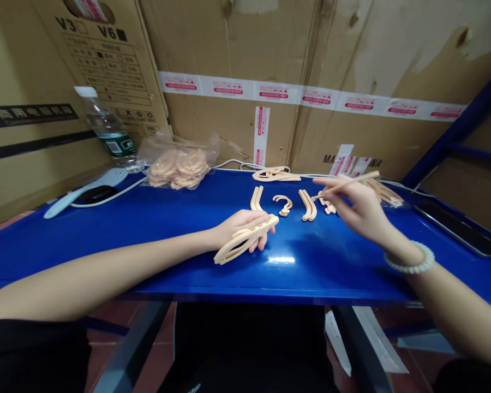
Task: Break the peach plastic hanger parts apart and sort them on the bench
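Observation:
My left hand (245,226) is closed around a beige slotted, curved piece (239,246), held tilted above the blue table near its front edge. Small slots run along the piece's upper edge. Over the right part of the table, my right hand (354,207) pinches a thin light-wood stick (366,177), whose tip points left and down. Past the hands lie pairs of beige curved arms (307,206), more curved arms (256,197), and hook-shaped pieces (284,204). Some small beige parts (328,205) sit partly hidden behind my right hand.
At the back are beige loops (275,174), a clear bag of beige parts (180,166) and a water bottle (110,134). A light-blue handled object (85,191) lies left. More beige strips (382,191) and a dark flat device (462,226) lie right. Cardboard boxes (229,43) wall the back.

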Motion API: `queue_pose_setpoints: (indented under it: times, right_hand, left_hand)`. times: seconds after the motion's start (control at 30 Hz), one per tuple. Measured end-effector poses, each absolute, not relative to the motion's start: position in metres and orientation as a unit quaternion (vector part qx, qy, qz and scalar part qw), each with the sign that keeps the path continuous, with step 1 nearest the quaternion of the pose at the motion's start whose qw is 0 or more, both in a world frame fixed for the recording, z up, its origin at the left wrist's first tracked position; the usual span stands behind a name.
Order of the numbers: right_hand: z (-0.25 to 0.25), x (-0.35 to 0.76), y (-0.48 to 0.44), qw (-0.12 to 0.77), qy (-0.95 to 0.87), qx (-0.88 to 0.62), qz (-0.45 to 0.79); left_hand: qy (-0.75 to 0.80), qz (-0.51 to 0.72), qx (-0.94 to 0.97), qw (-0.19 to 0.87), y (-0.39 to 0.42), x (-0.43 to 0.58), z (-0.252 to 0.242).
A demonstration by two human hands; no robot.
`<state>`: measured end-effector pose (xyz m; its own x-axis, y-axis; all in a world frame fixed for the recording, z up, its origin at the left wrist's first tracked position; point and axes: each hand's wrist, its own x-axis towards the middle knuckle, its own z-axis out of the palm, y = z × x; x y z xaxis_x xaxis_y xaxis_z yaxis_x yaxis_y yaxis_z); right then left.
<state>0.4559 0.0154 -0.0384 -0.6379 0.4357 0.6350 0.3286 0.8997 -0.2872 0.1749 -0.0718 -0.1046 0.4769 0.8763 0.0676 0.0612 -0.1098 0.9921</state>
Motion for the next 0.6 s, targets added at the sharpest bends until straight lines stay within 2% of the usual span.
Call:
queue_pose_setpoints:
  times: [0.1, 0.23, 0.37, 0.6]
  right_hand:
    - [-0.03, 0.476, 0.053, 0.297, -0.87, -0.364, 0.152]
    - [-0.034, 0.49, 0.087, 0.201, -0.844, -0.481, 0.123]
    - [-0.042, 0.489, 0.096, 0.114, -0.833, -0.533, 0.093]
    - [-0.046, 0.485, 0.097, 0.072, -0.819, -0.564, 0.073]
  left_hand:
    - [0.34, 0.38, 0.602, 0.614, -0.068, 0.173, -0.105]
    - [0.338, 0.426, 0.568, 0.617, -0.067, 0.174, -0.106]
    - [0.347, 0.449, 0.537, 0.624, -0.067, 0.174, -0.105]
    - [0.366, 0.475, 0.484, 0.637, -0.064, 0.173, -0.103]
